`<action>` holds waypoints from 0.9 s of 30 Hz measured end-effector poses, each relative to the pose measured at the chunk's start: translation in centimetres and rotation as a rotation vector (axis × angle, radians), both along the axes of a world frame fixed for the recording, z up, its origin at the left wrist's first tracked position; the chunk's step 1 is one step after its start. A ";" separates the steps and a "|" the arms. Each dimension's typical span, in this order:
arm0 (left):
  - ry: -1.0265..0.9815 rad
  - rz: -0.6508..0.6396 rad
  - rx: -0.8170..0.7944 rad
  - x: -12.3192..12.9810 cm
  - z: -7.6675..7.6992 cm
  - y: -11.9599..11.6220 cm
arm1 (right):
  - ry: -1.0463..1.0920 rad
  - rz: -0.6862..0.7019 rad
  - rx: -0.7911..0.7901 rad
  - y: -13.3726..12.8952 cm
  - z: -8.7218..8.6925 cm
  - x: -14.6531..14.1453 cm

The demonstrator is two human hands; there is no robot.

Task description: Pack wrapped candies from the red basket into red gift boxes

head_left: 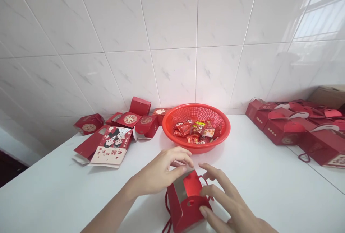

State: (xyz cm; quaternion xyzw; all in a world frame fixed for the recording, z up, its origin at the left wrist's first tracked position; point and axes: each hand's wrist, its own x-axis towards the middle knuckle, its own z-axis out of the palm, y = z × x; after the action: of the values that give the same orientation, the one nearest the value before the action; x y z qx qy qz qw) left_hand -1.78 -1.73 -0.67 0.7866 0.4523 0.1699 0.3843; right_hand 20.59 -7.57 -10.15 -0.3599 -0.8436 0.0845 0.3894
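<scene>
A red paper candy box stands on the table close to me, its top open and a bright red piece showing inside. Red cord hangs at its left side and more loops out at the right. Over the far left edge of the box curves my left hand, thumb and fingers apart, thumb close to the rim. My right hand is at the right near corner, with the thumb against the outside of the near flap and a finger behind it.
Behind the box stands a red plastic basket with wrapped candies. Several red boxes and a printed box lie at left. Rows of closed red boxes line the right, near a brown carton. A tiled wall bounds the back.
</scene>
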 end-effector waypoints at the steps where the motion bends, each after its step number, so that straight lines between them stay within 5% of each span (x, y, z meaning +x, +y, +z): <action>1: 0.020 0.001 0.009 -0.1 0.2 0.0 | 0.005 0.023 -0.011 0.1 0.2 -0.2; 10: 0.239 -0.002 0.044 -1.8 -0.3 -0.4 | 0.046 0.249 -0.300 1.8 2.5 -2.1; 27: 0.276 0.055 -0.006 -1.2 -0.9 -0.5 | -0.059 0.360 -0.251 2.6 5.4 -2.2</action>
State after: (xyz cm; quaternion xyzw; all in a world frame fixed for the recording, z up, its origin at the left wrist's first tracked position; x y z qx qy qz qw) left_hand -3.02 -2.19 -1.61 0.7886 0.5230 0.0692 0.3159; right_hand 18.41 -4.97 -4.73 -0.2517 -0.8881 0.2465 0.2954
